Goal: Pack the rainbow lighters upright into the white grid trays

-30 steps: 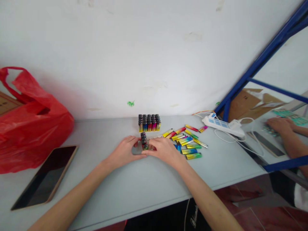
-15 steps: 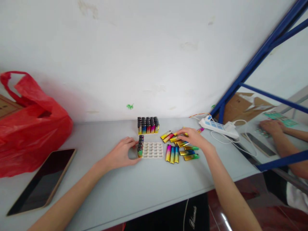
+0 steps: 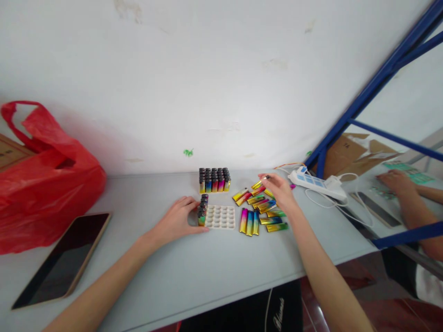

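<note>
My left hand (image 3: pixel 180 216) curves around the left end of a white tray (image 3: pixel 220 217) with round-edged slots, its thumb at the front edge and its fingertips by the back corner. One row of upright lighters (image 3: pixel 202 210) with black tops fills the tray's left column. My right hand (image 3: pixel 279 190) pinches a lighter (image 3: pixel 266 177) by its top, just above a loose pile of lighters (image 3: pixel 260 202) in shiny gold and mixed colours. Three lighters (image 3: pixel 249 222) lie side by side right of the tray.
Behind the tray stands a full block of upright lighters (image 3: pixel 214 180). A white power strip (image 3: pixel 316 185) with cables lies at the right, beside a blue metal frame (image 3: pixel 346 113). A phone or tablet (image 3: pixel 62 260) and a red plastic bag (image 3: pixel 51 184) are at the left. Another person's hand (image 3: pixel 394 182) works beyond the frame.
My right hand has risen a little from the pile, and a lighter's top now shows in its fingers. My left thumb has slid slightly right along the tray's front.
</note>
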Demonstrator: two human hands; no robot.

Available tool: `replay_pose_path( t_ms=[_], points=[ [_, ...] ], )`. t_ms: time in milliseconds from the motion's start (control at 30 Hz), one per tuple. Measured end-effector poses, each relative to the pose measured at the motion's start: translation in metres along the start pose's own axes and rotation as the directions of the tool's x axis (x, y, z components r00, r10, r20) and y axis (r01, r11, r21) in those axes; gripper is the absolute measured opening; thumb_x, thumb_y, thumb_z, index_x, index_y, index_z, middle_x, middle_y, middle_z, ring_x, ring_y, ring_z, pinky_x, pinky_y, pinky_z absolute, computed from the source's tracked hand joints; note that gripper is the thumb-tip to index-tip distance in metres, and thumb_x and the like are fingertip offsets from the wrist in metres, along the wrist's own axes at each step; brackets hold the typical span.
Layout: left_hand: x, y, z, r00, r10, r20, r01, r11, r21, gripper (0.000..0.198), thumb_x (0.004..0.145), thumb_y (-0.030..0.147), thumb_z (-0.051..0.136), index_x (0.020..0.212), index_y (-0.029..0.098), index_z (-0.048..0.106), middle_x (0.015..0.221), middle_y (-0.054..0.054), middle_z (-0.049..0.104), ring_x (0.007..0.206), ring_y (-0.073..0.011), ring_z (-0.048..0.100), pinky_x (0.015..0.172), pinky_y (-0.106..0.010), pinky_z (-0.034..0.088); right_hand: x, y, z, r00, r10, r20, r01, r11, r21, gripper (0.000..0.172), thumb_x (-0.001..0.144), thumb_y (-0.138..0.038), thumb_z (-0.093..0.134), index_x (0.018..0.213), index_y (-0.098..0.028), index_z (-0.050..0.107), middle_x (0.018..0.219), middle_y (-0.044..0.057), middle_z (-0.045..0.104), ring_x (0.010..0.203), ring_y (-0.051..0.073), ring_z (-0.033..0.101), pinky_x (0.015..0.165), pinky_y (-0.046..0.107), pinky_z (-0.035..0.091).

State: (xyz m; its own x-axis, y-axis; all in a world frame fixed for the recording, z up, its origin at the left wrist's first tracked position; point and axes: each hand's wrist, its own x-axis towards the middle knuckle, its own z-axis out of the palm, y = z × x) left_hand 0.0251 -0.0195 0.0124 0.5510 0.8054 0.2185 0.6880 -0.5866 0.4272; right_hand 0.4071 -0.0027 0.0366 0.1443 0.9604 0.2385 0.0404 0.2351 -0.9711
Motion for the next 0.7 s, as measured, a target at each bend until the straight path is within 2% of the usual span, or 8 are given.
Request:
replay_pose_path(
  t_ms=[67, 133, 167, 267, 333, 433, 533, 700],
  points=[
    [0.000, -0.002, -0.001, 1.000, 0.012, 0.006, -0.012, 1.000, -0.016, 0.064, 0.071, 0.072, 0.088, 0.105, 0.018, 0.077, 0.108, -0.013, 0.074, 0.103, -0.0347, 0.070, 0.096, -0.050, 0.058, 0.001, -0.010, 0.021, 0.997, 0.072, -0.032, -0.062, 0.968, 0.243, 0.044, 0.075, -0.058, 0.093, 0.096, -0.026, 0.071, 0.105, 0.003, 0.080, 0.096, 0.020, 0.074, 0.091, 0.036, 0.060],
    [-0.001, -0.003, -0.001, 1.000, 0.012, 0.011, -0.012, 1.000, -0.023, 0.064, 0.072, 0.071, 0.088, 0.106, 0.019, 0.078, 0.108, -0.012, 0.074, 0.103, -0.0348, 0.070, 0.095, -0.049, 0.058, 0.001, -0.022, 0.043, 0.993, 0.103, 0.059, -0.117, 0.922, 0.368, 0.045, 0.078, -0.060, 0.090, 0.099, -0.028, 0.066, 0.086, -0.003, 0.073, 0.074, 0.015, 0.067, 0.080, 0.034, 0.061],
    [-0.001, -0.003, 0.000, 1.000, 0.007, 0.009, -0.007, 1.000, -0.023, 0.064, 0.071, 0.071, 0.089, 0.106, 0.019, 0.078, 0.108, -0.012, 0.074, 0.102, -0.0348, 0.071, 0.095, -0.049, 0.059, 0.000, -0.028, 0.054, 0.987, 0.104, 0.124, -0.144, 0.915, 0.377, 0.045, 0.081, -0.061, 0.087, 0.101, -0.028, 0.064, 0.076, -0.006, 0.065, 0.062, 0.012, 0.058, 0.071, 0.030, 0.059],
    [-0.002, -0.003, 0.001, 1.000, -0.010, 0.006, 0.010, 1.000, -0.026, 0.064, 0.070, 0.072, 0.088, 0.106, 0.019, 0.079, 0.108, -0.011, 0.075, 0.101, -0.0340, 0.071, 0.095, -0.047, 0.058, -0.005, -0.032, 0.084, 0.936, 0.137, 0.323, -0.224, 0.942, 0.249, 0.046, 0.089, -0.066, 0.079, 0.107, -0.029, 0.060, 0.064, -0.012, 0.045, 0.046, 0.009, 0.029, 0.045, 0.021, 0.035],
    [-0.003, -0.002, 0.001, 1.000, -0.014, 0.004, 0.014, 0.999, -0.032, 0.063, 0.071, 0.072, 0.087, 0.106, 0.020, 0.078, 0.109, -0.011, 0.075, 0.101, -0.0332, 0.071, 0.096, -0.046, 0.058, -0.012, -0.025, 0.100, 0.909, 0.164, 0.382, -0.222, 0.969, 0.110, 0.048, 0.091, -0.072, 0.073, 0.100, -0.028, 0.055, 0.063, -0.012, 0.039, 0.047, 0.009, 0.025, 0.043, 0.022, 0.024],
    [-0.004, 0.000, 0.001, 1.000, -0.020, 0.004, 0.020, 1.000, -0.024, 0.060, 0.073, 0.071, 0.088, 0.104, 0.020, 0.077, 0.107, -0.010, 0.075, 0.102, -0.0331, 0.071, 0.097, -0.046, 0.057, -0.025, -0.010, 0.117, 0.937, 0.100, 0.336, -0.066, 0.992, -0.111, 0.052, 0.098, -0.074, 0.061, 0.082, -0.026, 0.047, 0.063, -0.009, 0.040, 0.054, 0.011, 0.033, 0.050, 0.025, 0.026],
    [-0.004, 0.001, 0.000, 1.000, -0.022, 0.017, 0.022, 1.000, -0.008, 0.060, 0.073, 0.070, 0.088, 0.102, 0.019, 0.076, 0.105, -0.010, 0.075, 0.102, -0.0337, 0.071, 0.097, -0.046, 0.057, -0.037, -0.002, 0.125, 0.965, 0.005, 0.262, 0.077, 0.951, -0.300, 0.059, 0.100, -0.070, 0.057, 0.068, -0.024, 0.040, 0.062, -0.006, 0.038, 0.060, 0.012, 0.036, 0.056, 0.027, 0.026],
    [-0.004, 0.001, 0.001, 1.000, -0.022, 0.015, 0.022, 1.000, -0.008, 0.062, 0.073, 0.071, 0.087, 0.103, 0.018, 0.077, 0.106, -0.011, 0.075, 0.101, -0.0335, 0.071, 0.097, -0.048, 0.057, -0.048, -0.003, 0.127, 0.983, -0.019, 0.184, 0.093, 0.912, -0.399, 0.058, 0.097, -0.062, 0.057, 0.059, -0.024, 0.035, 0.056, -0.006, 0.032, 0.057, 0.011, 0.030, 0.056, 0.030, 0.021]
  ],
)
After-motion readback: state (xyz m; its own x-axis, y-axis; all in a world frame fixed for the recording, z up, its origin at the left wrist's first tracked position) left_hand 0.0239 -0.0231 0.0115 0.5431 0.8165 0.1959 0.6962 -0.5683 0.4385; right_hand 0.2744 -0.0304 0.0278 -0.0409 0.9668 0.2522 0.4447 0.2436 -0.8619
